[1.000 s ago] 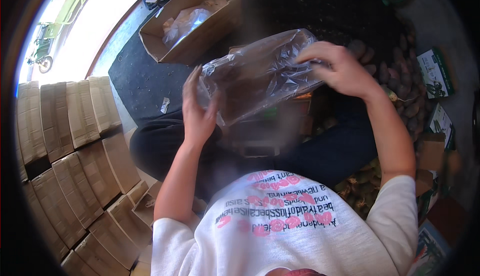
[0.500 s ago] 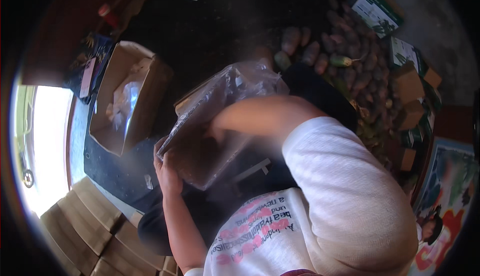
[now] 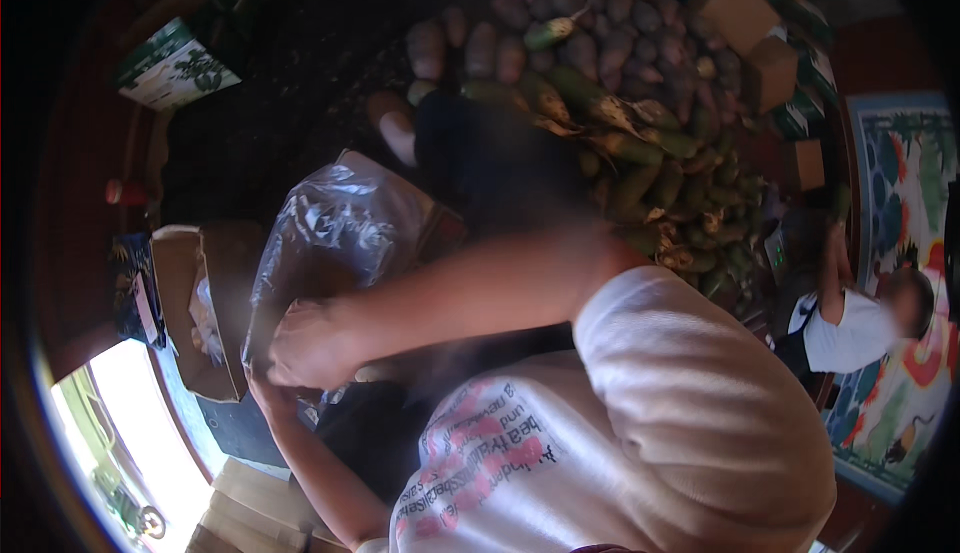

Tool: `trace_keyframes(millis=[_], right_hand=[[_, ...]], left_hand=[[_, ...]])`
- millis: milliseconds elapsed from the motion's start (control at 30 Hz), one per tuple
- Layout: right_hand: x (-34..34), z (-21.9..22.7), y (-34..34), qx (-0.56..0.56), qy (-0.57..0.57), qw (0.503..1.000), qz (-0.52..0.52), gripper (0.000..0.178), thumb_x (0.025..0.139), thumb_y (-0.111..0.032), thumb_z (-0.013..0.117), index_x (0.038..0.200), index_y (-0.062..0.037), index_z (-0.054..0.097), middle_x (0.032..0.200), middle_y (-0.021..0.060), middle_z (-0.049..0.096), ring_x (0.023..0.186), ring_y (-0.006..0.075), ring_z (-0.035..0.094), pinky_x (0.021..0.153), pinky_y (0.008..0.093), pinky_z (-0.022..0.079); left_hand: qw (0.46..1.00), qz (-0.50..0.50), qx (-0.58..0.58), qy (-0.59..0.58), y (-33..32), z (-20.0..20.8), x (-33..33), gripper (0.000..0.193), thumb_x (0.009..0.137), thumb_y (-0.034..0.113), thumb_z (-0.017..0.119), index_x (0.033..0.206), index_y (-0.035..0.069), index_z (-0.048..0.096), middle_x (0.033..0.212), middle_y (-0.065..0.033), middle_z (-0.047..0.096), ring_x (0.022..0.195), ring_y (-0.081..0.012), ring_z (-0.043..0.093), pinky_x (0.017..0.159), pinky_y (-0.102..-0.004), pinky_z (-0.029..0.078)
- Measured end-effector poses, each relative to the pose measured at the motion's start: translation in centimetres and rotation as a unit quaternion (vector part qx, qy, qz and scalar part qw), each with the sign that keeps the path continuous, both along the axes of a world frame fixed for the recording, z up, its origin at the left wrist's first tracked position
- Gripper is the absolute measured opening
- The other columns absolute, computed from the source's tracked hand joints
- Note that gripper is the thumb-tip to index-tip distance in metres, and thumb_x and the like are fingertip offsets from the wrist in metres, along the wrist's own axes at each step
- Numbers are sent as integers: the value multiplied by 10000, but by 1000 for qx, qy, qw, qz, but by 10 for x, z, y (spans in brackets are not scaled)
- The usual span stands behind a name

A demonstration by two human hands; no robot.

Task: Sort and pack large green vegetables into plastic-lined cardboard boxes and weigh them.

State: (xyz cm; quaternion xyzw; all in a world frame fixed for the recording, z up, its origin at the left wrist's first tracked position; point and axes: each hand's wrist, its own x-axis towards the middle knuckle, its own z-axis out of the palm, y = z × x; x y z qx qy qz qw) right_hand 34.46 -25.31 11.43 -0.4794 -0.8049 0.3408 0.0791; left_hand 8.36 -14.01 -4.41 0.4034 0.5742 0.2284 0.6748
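Observation:
A clear plastic bag point(image 3: 350, 215) lines an open cardboard box point(image 3: 412, 185) in front of me, its loose film standing up on the far side. My right forearm crosses over the box, and my right hand point(image 3: 318, 343) is closed at the bag's near-left edge, somewhat blurred. Just below it, my left hand point(image 3: 266, 390) holds the same edge from outside; most of its fingers are hidden behind the right hand. What lies inside the bag is too dark to make out.
Dark reddish tubers point(image 3: 620, 28) and long green vegetables point(image 3: 640, 168) lie heaped beyond the box. Another cardboard box point(image 3: 180, 298) holding plastic stands left. Printed cartons point(image 3: 180, 68) stand farther off; flattened cardboard point(image 3: 250, 503) lies lower left. A person in white point(image 3: 850, 333) is at right.
My right hand has come out of the bag's inside and moved left to its edge, beside my left hand. The view has swung right, bringing the other person and more green vegetables into sight.

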Motion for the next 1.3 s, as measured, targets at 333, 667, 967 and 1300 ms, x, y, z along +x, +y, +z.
trace_keyframes(millis=[333,667,967,1300], right_hand=[[166,-34,-348,426,80,681,-590,225,797,98,518,905,-17,679,913,119,683,710,190,654,660,289,530],[202,-277,-546,-73,68,252,-963,615,826,-271,750,1317,16,515,1089,147,650,1036,308,624,925,395,493],[272,-288,-517,-250,174,389,-869,774,845,-440,716,1399,46,478,1414,259,493,1275,394,507,1020,457,455],[180,-232,-589,-279,-262,669,-637,789,809,-221,732,1501,-111,368,1478,168,412,1372,342,391,1097,478,364]], left_hand=[[988,-149,-31,-15,38,-33,-18,546,921,275,505,1392,0,472,1330,-199,568,1205,-352,580,1008,-465,493],[917,-209,278,193,-20,30,37,745,959,377,592,1573,180,219,1599,-162,172,1401,-316,380,1048,-471,467],[863,-238,360,261,-25,57,-6,582,1021,146,511,1552,143,271,1572,-136,285,1422,-288,371,1113,-403,422],[936,-110,295,159,-65,72,42,590,1059,220,436,1569,114,159,1563,-138,312,1392,-309,431,1097,-433,442]])
